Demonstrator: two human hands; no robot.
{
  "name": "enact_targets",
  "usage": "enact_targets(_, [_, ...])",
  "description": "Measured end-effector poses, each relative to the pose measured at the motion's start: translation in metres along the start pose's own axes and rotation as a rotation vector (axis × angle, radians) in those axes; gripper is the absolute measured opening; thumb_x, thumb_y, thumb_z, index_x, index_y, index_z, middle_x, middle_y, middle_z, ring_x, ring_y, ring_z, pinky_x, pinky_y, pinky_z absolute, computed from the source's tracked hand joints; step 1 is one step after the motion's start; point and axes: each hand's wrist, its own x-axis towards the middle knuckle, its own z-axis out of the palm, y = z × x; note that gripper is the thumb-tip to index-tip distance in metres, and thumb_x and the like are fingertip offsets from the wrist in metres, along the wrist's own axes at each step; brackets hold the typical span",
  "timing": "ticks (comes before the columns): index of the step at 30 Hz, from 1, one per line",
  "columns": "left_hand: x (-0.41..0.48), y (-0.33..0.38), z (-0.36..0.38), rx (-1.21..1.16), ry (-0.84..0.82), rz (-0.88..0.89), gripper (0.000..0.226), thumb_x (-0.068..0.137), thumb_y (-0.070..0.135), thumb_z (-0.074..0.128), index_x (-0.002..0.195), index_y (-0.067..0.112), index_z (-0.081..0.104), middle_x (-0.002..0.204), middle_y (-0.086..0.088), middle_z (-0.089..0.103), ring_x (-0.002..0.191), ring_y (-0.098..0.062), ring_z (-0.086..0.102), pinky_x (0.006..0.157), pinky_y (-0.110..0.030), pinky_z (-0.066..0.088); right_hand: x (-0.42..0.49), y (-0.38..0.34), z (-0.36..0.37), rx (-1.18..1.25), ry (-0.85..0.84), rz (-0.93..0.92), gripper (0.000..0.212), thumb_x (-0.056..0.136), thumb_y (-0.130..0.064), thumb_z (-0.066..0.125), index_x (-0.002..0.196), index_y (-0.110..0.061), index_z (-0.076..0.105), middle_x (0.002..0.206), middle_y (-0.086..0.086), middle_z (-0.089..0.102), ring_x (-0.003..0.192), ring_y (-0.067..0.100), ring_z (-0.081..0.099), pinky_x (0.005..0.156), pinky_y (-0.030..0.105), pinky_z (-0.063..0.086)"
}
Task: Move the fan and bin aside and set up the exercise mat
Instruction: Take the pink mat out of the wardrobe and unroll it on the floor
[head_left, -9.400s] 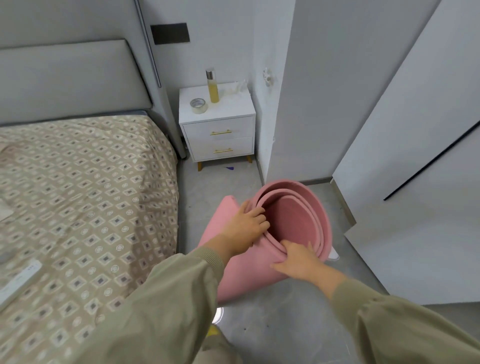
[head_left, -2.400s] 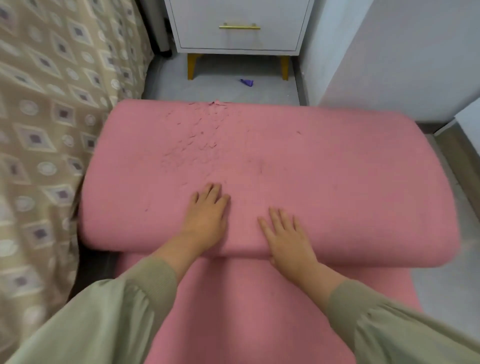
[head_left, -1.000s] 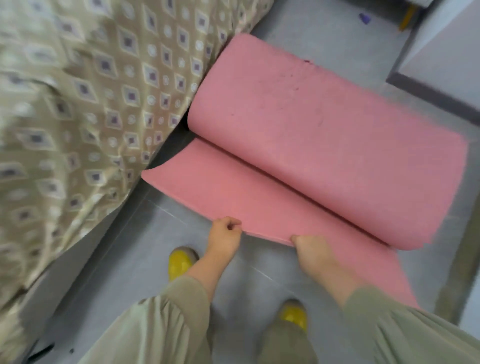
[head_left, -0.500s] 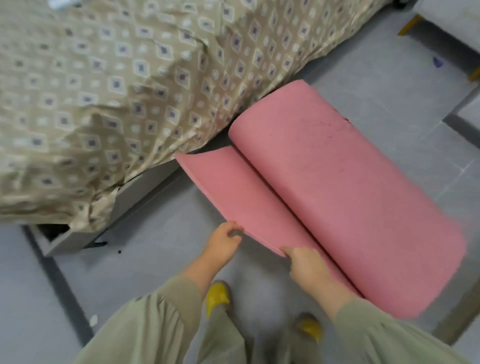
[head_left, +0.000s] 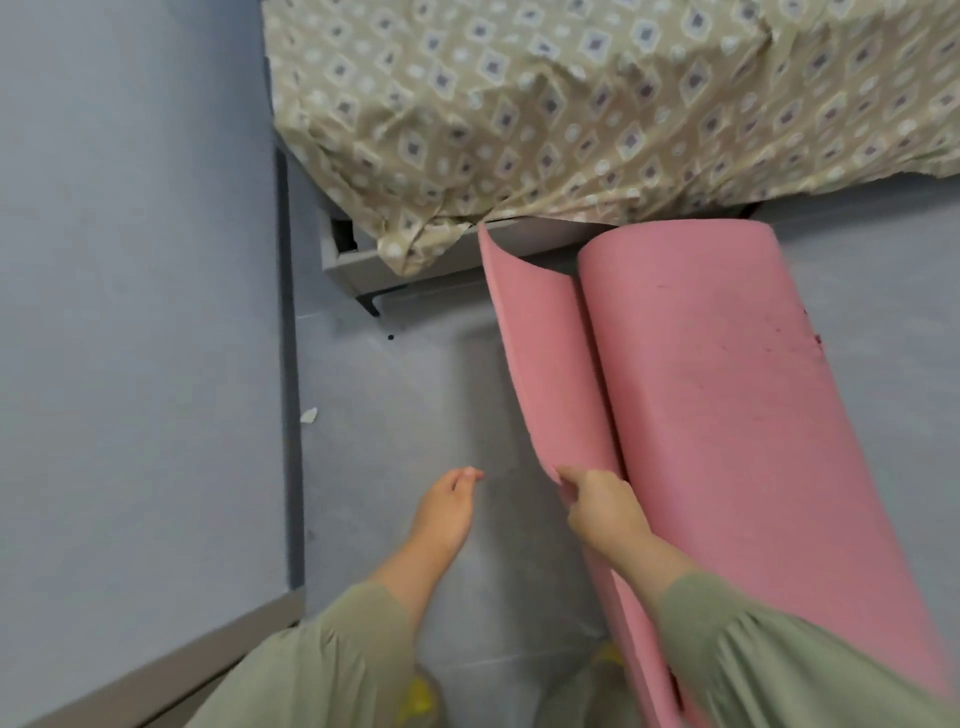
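Pink foam mat (head_left: 727, 415) was mostly rolled, lying on the grey floor (head_left: 395, 395). Its far end was up against the bed frame (head_left: 363, 265), under the patterned bed cover (head_left: 571, 104).

Change vs 0.5 s ago: 2 hands on the loose edge then, 1 now. Left hand (head_left: 447, 512) had let go and hung over bare floor, near the mat but clear of it, fingers loosely curled, holding nothing. Right hand (head_left: 602, 506) kept its pinch on the loose edge, fingers curled round it. That edge was lifted off the floor and curling upright. Roll also sat at a different angle to the bed than 1 s ago.

Read: mat was being dragged into position, unrolling barely started, roughly 1 turn out. Fan and bin not in view, so can't tell their status.

Risk: a 1-handed pull would likely skew the roll.
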Motion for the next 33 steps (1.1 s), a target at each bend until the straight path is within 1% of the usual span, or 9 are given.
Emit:
enact_targets(5, [-0.006,-0.075,-0.056,-0.079,0.081,-0.097,0.034,0.100,0.015,0.035,0.115,0.005,0.064,0.121,-0.017,0.062,0.118,-0.026,0.054,0.099,-0.032,0.038,0.006,-0.059,0.055,-0.034,-0.038,-0.069,0.045,0.083,-0.008,0.051,0.124,-0.023,0.060,0.123,0.007,0.064,0.116,0.030,0.057,0.096,0.035,0.046])
enact_targets(9, [-0.014,-0.139,-0.098,-0.114,0.128,-0.181,0.035,0.100,0.019,0.033,0.118,0.009,0.062,0.121,-0.013,0.061,0.118,-0.026,0.053,0.096,-0.031,0.038,0.008,-0.117,0.103,-0.049,-0.057,-0.168,0.030,0.086,-0.015,0.053,0.113,-0.025,0.065,0.110,0.008,0.069,0.105,0.033,0.060,0.079,0.031,0.046])
enact_targets(14, [-0.015,-0.190,-0.130,-0.267,0.160,-0.266,0.035,0.101,0.014,0.031,0.118,0.002,0.058,0.125,-0.013,0.059,0.116,-0.029,0.056,0.096,-0.033,0.040,0.011,-0.178,0.159,-0.025,-0.140,-0.218,0.043,0.083,-0.007,0.052,0.121,-0.026,0.062,0.118,0.006,0.066,0.113,0.031,0.057,0.084,0.029,0.045])
enact_targets(16, [-0.015,-0.203,-0.134,-0.333,0.151,-0.308,0.036,0.102,0.015,0.029,0.124,0.000,0.053,0.128,-0.017,0.057,0.111,-0.028,0.057,0.090,-0.033,0.040,0.011,-0.198,0.177,0.131,-0.166,-0.181,0.052,0.084,-0.001,0.047,0.129,-0.024,0.056,0.124,0.009,0.063,0.113,0.030,0.058,0.086,0.030,0.046])
enact_targets(18, [-0.013,-0.214,-0.134,-0.375,0.149,-0.320,0.036,0.102,0.018,0.030,0.130,0.005,0.048,0.130,-0.015,0.055,0.108,-0.026,0.056,0.088,-0.031,0.038,0.009,-0.215,0.187,0.536,-0.235,-0.049,0.060,0.087,0.009,0.042,0.141,-0.016,0.040,0.133,0.015,0.055,0.105,0.030,0.060,0.079,0.033,0.048])
enact_targets(21, [-0.014,-0.224,-0.129,-0.424,0.140,-0.328,0.036,0.099,0.020,0.038,0.135,0.018,0.045,0.135,-0.007,0.052,0.119,-0.026,0.053,0.105,-0.037,0.038,0.007,-0.226,0.188,1.050,-0.297,0.208,0.067,0.092,0.011,0.041,0.149,-0.014,0.017,0.141,0.018,0.041,0.115,0.032,0.053,0.072,0.033,0.054])
enact_targets(26, [-0.018,-0.223,-0.106,-0.336,0.107,-0.290,0.035,0.097,0.017,0.045,0.131,0.016,0.052,0.130,-0.010,0.057,0.117,-0.026,0.056,0.104,-0.035,0.040,0.014,-0.174,0.187,0.575,-0.242,0.153,0.061,0.091,-0.004,0.051,0.146,-0.005,0.025,0.112,0.011,0.053,0.097,0.018,0.049,0.101,0.041,0.044])
enact_targets(30, [-0.017,-0.217,-0.074,-0.306,0.082,-0.288,0.035,0.096,0.010,0.046,0.131,0.008,0.051,0.128,-0.015,0.058,0.119,-0.026,0.055,0.101,-0.029,0.038,0.015,-0.128,0.180,0.474,-0.239,0.178,0.057,0.093,-0.005,0.048,0.145,-0.003,0.026,0.136,0.019,0.049,0.104,0.022,0.051,0.089,0.025,0.043])
enact_targets(33, [-0.008,-0.220,-0.041,-0.281,0.067,-0.292,0.036,0.095,0.007,0.046,0.131,0.006,0.051,0.128,-0.016,0.058,0.118,-0.026,0.055,0.095,-0.024,0.039,0.019,-0.089,0.179,0.378,-0.237,0.189,0.057,0.093,-0.006,0.046,0.146,-0.005,0.025,0.144,0.019,0.041,0.127,0.029,0.046,0.102,0.029,0.035])
